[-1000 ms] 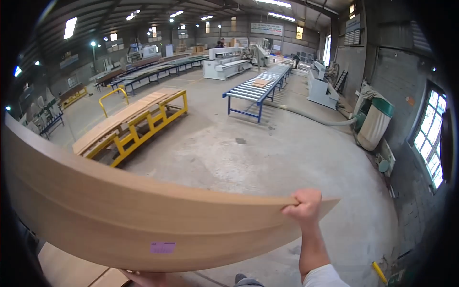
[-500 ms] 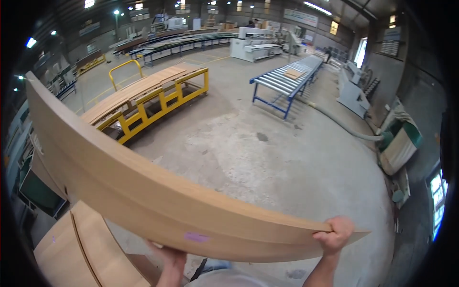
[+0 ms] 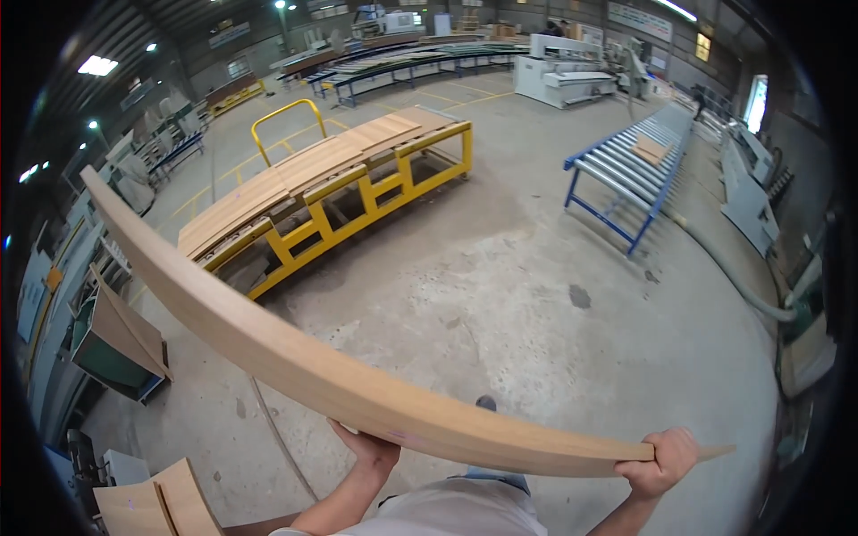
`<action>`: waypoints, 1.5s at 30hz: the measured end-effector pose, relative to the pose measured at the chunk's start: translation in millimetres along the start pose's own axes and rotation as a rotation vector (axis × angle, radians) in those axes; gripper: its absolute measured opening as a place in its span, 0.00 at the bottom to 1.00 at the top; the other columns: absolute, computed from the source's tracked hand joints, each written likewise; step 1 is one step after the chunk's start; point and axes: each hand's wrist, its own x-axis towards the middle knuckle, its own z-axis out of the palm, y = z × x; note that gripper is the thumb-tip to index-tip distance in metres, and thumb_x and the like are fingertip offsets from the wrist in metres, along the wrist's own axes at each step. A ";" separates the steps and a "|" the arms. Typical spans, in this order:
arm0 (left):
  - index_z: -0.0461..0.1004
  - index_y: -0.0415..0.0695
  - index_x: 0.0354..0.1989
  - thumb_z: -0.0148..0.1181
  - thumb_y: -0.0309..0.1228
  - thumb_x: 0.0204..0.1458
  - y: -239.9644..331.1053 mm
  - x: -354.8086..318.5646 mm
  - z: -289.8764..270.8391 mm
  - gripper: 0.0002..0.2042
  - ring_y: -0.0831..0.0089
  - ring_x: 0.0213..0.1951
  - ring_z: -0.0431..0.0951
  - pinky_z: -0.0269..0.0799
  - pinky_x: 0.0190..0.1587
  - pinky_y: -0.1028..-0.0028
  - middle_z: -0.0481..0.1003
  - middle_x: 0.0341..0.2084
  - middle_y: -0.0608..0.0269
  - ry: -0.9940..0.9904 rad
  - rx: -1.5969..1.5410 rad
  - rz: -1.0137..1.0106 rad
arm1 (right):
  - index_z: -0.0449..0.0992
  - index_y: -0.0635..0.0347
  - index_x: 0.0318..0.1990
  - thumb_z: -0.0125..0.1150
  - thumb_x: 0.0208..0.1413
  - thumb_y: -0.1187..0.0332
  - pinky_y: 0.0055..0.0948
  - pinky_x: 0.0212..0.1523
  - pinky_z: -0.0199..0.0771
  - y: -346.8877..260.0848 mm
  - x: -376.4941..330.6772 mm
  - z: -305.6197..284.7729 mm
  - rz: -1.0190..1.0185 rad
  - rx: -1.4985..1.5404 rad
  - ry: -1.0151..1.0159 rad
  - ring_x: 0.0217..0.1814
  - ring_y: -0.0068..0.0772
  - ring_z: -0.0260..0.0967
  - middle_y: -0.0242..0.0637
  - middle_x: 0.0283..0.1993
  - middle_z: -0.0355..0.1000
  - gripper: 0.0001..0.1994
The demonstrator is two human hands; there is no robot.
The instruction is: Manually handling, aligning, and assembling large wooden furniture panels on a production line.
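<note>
A long wooden panel slants across the view in front of me, looking curved, its far end reaching to the upper left. My right hand is closed around its edge close to the right-hand end. Under the panel's middle, my left hand bears its weight from below; the fingers are partly hidden behind the wood. A purple mark shows on the panel's near face beside the left hand. At the lower left lies another pale wooden piece with a dark groove, apart from both hands.
A yellow-framed cart carrying wooden boards stands ahead. To the right is a blue-legged roller conveyor with a small board on it. A hose runs along the floor at right. A green-sided bin stands left, beneath the panel.
My view has swung left, so the cart and conveyor appear farther right. The panel has tilted, showing less of its broad face. Both hands keep their hold, and the grooved piece has slipped lower in view.
</note>
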 end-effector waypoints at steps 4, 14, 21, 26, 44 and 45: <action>0.58 0.56 0.66 0.33 0.82 0.40 -7.3 113.3 44.8 0.51 0.61 0.66 0.57 0.51 0.67 0.57 0.59 0.65 0.64 0.038 -0.112 0.063 | 0.62 0.58 0.13 0.58 0.35 0.25 0.35 0.21 0.48 44.3 97.7 150.4 -0.056 0.112 -0.107 0.15 0.38 0.53 0.34 0.13 0.54 0.38; 0.54 0.55 0.68 0.30 0.80 0.43 40.3 342.1 108.2 0.51 0.62 0.67 0.55 0.46 0.69 0.60 0.56 0.66 0.68 0.130 -0.364 0.340 | 0.62 0.59 0.13 0.64 0.31 0.29 0.36 0.21 0.46 10.4 324.9 480.1 -0.387 0.364 -0.273 0.15 0.39 0.52 0.33 0.13 0.52 0.37; 0.66 0.56 0.54 0.34 0.74 0.49 119.1 547.4 187.4 0.38 0.62 0.55 0.68 0.62 0.60 0.59 0.70 0.51 0.67 0.349 -0.459 0.347 | 0.64 0.57 0.13 0.63 0.29 0.26 0.33 0.20 0.45 -69.8 476.3 687.6 -0.586 0.502 -0.214 0.14 0.34 0.51 0.31 0.13 0.52 0.37; 0.73 0.54 0.38 0.47 0.45 0.59 148.8 679.8 142.1 0.12 0.66 0.36 0.78 0.70 0.51 0.62 0.77 0.31 0.69 -0.376 -0.443 0.493 | 0.64 0.56 0.12 0.64 0.28 0.26 0.31 0.18 0.44 -126.8 577.9 799.1 -0.644 0.596 -0.161 0.12 0.32 0.49 0.30 0.12 0.52 0.37; 0.51 0.59 0.70 0.23 0.78 0.47 242.5 1047.9 411.2 0.47 0.64 0.68 0.53 0.48 0.68 0.57 0.52 0.69 0.72 0.282 -0.549 0.508 | 0.66 0.64 0.14 0.69 0.30 0.35 0.35 0.18 0.53 -154.9 835.2 1268.5 -0.650 0.595 -0.456 0.13 0.41 0.53 0.40 0.12 0.54 0.35; 0.50 0.59 0.71 0.23 0.76 0.49 246.1 1066.1 420.0 0.46 0.64 0.68 0.53 0.49 0.68 0.59 0.52 0.69 0.72 0.353 -0.596 0.462 | 0.66 0.64 0.14 0.69 0.30 0.35 0.35 0.18 0.53 -154.9 844.3 1294.8 -0.666 0.612 -0.470 0.13 0.41 0.53 0.40 0.12 0.54 0.35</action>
